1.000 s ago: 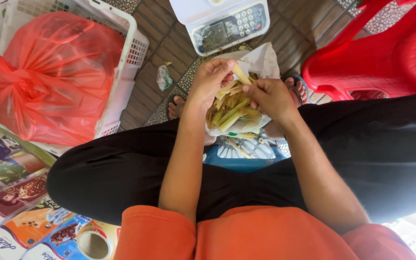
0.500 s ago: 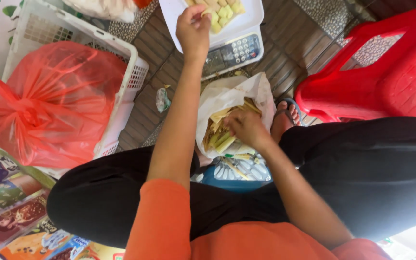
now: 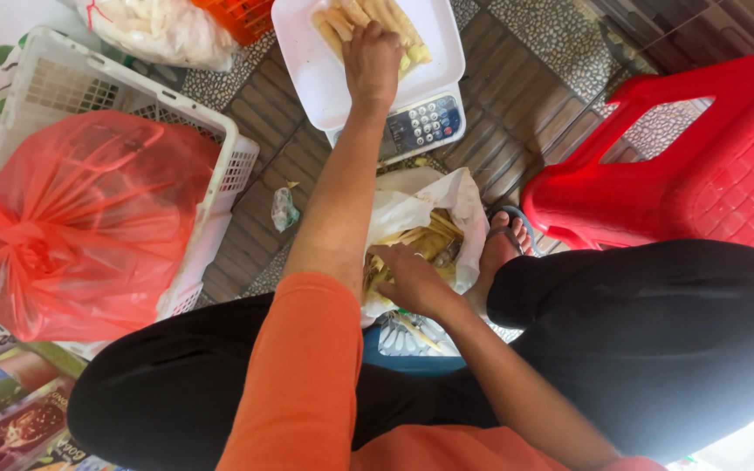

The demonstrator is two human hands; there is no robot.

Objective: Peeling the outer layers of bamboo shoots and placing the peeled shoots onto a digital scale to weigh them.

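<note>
Left hand fingers curled down onto pale yellow strips piled on the white plastic scale tray, far side; whether it's pinching one, can't tell. Right hand near, fingers tucked into the crinkled white plastic bag among more fibrous yellow strips, grip hidden. Keypad scale sits under the tray on ridged floor tiles. Left: knotted glossy red bag in a white lattice basket. Right: red moulded plastic stool
</note>
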